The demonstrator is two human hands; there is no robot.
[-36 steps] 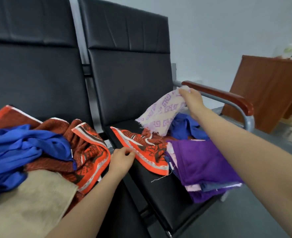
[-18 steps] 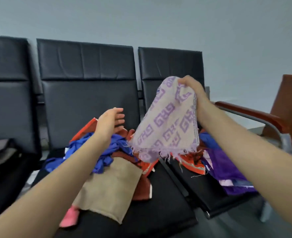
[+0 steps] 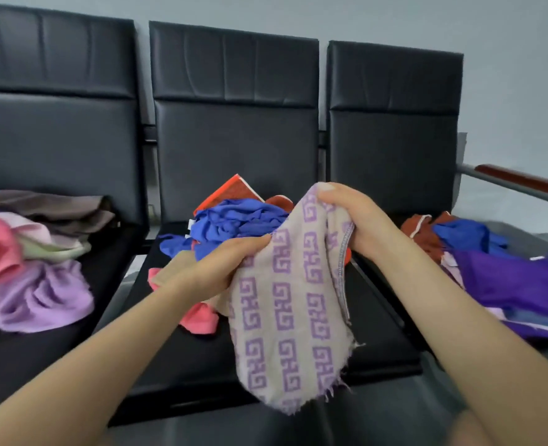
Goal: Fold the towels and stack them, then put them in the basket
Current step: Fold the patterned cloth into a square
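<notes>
Left seat: your pink and lilac cloth pile.
Middle seat: blue cloth heap, behind your held purple-patterned beige towel.
Right seat: purple cloth stack.

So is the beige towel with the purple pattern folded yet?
Not yet: the beige purple-patterned towel hangs loose and bunched between both hands.

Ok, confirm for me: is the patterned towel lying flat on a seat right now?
No. The patterned towel hangs in the air, held by the left hand and right hand.

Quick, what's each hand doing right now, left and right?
Left hand: closed, gripping the purple-patterned towel by its left edge.
Right hand: closed, gripping the same towel at its top.
</notes>
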